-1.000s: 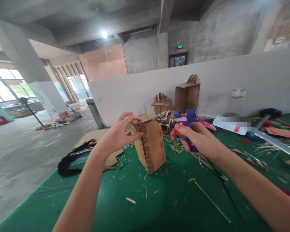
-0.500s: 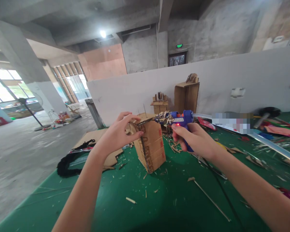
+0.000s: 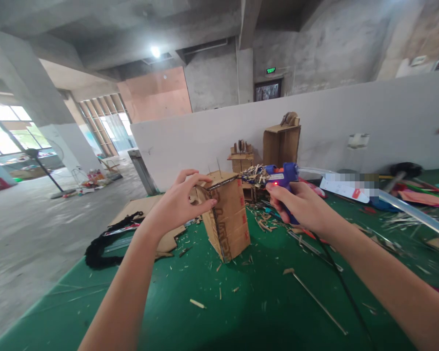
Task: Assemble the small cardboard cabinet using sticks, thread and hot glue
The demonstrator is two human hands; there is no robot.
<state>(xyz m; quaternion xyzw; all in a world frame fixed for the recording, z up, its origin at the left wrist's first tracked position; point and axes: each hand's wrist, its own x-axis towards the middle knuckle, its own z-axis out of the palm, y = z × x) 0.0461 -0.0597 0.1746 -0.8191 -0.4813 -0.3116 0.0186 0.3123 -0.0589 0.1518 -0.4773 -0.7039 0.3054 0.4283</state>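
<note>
A cardboard box stands upright on the green table, a thin wire sticking up behind its top. My left hand grips the box's upper left corner, thumb on the front edge and fingers over the top. In my right hand is a blue hot glue gun with a red light lit. Its nozzle points left, close to the box's top right corner, and is crusted with cardboard scraps. A clear glue stick runs out of the gun's back.
Behind stand a taller cardboard piece and a small cardboard structure by the white partition. A black fuzzy strip lies left. Tools and a phone clutter the right. A thin stick and scraps lie in front.
My right hand has moved the glue gun to the right, drawing its nozzle along the box's top edge toward the right corner. My left hand stays on the box.
</note>
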